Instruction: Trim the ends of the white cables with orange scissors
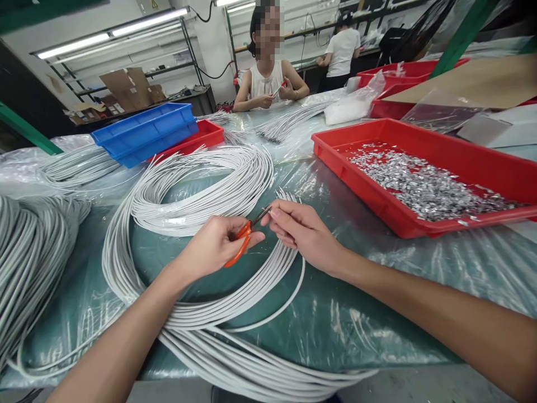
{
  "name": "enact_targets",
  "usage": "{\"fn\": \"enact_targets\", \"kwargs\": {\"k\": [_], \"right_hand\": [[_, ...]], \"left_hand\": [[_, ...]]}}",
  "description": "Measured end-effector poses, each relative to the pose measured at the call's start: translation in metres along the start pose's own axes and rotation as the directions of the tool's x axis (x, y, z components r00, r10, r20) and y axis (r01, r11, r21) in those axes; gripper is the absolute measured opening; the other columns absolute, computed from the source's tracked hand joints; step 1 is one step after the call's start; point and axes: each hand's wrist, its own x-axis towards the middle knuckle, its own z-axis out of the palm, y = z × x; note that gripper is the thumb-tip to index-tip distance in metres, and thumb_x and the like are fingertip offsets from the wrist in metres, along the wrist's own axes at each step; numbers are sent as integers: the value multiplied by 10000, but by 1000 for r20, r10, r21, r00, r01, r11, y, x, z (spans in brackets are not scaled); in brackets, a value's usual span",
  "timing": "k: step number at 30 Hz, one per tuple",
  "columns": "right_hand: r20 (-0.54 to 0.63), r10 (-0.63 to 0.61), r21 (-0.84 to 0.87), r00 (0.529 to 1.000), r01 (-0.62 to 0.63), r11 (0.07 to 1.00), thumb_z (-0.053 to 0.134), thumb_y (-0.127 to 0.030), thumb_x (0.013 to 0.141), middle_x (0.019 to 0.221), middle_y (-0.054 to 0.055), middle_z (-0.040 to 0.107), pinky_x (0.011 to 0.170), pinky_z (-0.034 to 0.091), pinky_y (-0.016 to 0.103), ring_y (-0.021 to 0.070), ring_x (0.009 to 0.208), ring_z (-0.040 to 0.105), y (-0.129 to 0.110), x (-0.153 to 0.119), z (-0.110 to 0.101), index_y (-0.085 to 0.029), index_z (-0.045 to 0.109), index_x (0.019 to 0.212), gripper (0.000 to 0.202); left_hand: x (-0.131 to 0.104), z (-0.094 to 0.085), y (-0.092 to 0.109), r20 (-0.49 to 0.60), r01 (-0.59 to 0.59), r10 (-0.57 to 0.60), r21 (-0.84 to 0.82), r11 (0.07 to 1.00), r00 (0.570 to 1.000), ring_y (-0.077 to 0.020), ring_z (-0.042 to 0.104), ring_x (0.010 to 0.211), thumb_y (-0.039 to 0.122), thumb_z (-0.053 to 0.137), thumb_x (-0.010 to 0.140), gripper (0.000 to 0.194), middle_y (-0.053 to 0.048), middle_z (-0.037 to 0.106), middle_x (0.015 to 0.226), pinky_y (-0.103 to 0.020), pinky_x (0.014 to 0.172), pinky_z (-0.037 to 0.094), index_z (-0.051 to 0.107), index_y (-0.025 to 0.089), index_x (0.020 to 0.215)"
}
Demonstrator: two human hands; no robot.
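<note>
My left hand (215,246) is closed around small orange-handled scissors (238,253). Their dark blades point up and right to the fingertips of my right hand (309,230), which pinches the end of a grey-white cable (297,291). From there the cable curves down and left to the coil. The blades meet or lie very near the pinched tip; whether they are closed on it is too small to tell. A large cable coil (247,294) lies under both hands, and a second coil (201,215) rests behind my left hand.
A red tray (356,187) with many small metal pieces stands at the right. A blue bin (145,131) sits partly over a red bin (210,133) at the back left. Thick cable bundles (33,263) lie at the left. Across the table sits a person (266,81).
</note>
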Motion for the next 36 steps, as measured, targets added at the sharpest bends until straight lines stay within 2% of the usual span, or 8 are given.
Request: {"fn": "enact_targets", "kwargs": {"k": [8,15,19,23,25,27,31,36], "right_hand": [[37,59,-68,998,-56,996,595,-406,872,590,-12,569,425,321,216,75,468,437,-12,9,-9,-140,657,767,293],[-39,-118,-308,992,101,946,614,-287,871,683,33,696,527,409,237,111,584,557,-21,4,-9,-146,675,714,220],[-59,-246,-533,968,177,828,576,-219,892,708,29,709,541,411,246,129,627,592,-21,-1,-8,-154,687,740,198],[-34,-478,-773,878,280,570,576,-154,874,705,42,707,577,404,270,151,655,590,-16,-4,-7,-152,703,796,149],[-22,-523,-805,852,295,515,571,-153,878,698,45,700,591,404,275,160,670,594,-14,-4,-6,-154,704,806,150],[-49,-474,-757,879,276,592,569,-171,890,695,31,690,570,397,262,143,636,583,-14,-4,-6,-161,693,824,141],[-82,-219,-485,972,153,861,520,-287,942,645,2,615,507,372,242,107,541,513,-15,-2,-5,-157,660,838,217],[-85,-97,-256,992,72,964,558,-384,909,589,-20,506,467,316,241,87,493,418,-13,3,-6,-145,645,781,285]], "left_hand": [[-2,-2,5,17,57,-56,-53,997,998,-92,529,510,424,641,837,321,12,596,607,-193,477,359,592,132,712],[-3,-3,10,62,100,-90,-182,978,994,-71,518,432,414,669,823,366,29,562,521,-173,446,378,555,137,613],[-3,-3,10,101,90,-68,-228,969,993,-71,530,423,401,665,832,367,22,573,513,-168,435,383,573,130,601],[-3,-3,10,154,103,-57,-307,946,986,-77,550,419,401,651,846,361,5,609,538,-167,420,392,596,124,620],[-3,-3,10,162,112,-61,-328,938,985,-77,550,413,402,653,843,356,4,614,540,-167,416,395,600,124,629],[-3,-3,10,156,115,-66,-334,936,986,-76,549,409,405,660,838,355,8,612,534,-164,411,391,601,124,630],[-2,-3,9,134,103,-63,-315,944,989,-71,546,412,418,660,835,373,17,593,511,-161,419,390,599,126,610],[-1,-2,7,109,118,-93,-250,961,990,-70,530,425,446,655,828,394,13,585,516,-170,429,381,598,128,603]]}}
